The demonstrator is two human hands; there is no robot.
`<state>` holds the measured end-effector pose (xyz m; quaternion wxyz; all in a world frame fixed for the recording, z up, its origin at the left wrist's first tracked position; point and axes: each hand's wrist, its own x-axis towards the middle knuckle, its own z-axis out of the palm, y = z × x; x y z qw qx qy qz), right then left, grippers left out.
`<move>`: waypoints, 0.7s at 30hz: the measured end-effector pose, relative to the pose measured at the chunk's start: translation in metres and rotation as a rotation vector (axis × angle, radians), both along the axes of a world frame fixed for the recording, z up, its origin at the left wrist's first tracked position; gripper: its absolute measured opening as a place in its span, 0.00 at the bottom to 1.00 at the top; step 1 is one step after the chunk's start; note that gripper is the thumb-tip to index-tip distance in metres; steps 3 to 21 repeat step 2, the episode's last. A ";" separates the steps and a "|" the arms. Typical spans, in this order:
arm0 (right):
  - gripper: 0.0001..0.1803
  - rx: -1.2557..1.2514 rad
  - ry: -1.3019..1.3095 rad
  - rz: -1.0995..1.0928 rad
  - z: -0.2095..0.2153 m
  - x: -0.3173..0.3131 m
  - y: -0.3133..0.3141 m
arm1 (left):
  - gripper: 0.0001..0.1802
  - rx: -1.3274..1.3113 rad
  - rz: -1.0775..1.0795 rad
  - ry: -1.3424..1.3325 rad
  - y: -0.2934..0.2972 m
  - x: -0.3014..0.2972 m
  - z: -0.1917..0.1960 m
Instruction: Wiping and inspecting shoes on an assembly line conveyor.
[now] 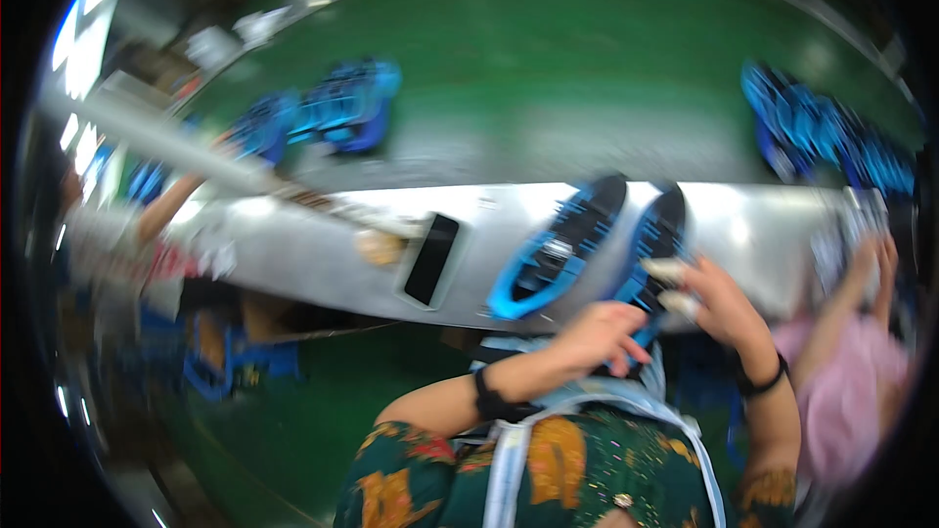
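Observation:
The picture is motion-blurred. Two blue and black shoes lie on a shiny metal ledge in front of me. My left hand is closed around the near end of the right shoe. My right hand, with pale tape on two fingertips, grips the same shoe from its right side. The other shoe lies untouched just to the left, angled toward the far right. Both wrists wear black bands.
A dark phone lies on the ledge left of the shoes. Beyond it runs a green belt carrying more blue shoes at the left and right. A person in pink works at my right; another person's arm is at far left.

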<state>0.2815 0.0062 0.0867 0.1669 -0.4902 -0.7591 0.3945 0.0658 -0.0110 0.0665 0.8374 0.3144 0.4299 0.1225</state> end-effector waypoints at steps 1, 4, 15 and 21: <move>0.27 -0.020 0.022 0.064 -0.008 0.001 0.006 | 0.19 -0.059 0.084 -0.071 -0.004 0.007 -0.028; 0.27 0.024 0.072 0.164 -0.010 -0.023 0.034 | 0.19 -0.009 0.182 -0.024 0.004 -0.015 -0.020; 0.27 0.024 0.072 0.164 -0.010 -0.023 0.034 | 0.19 -0.009 0.182 -0.024 0.004 -0.015 -0.020; 0.27 0.024 0.072 0.164 -0.010 -0.023 0.034 | 0.19 -0.009 0.182 -0.024 0.004 -0.015 -0.020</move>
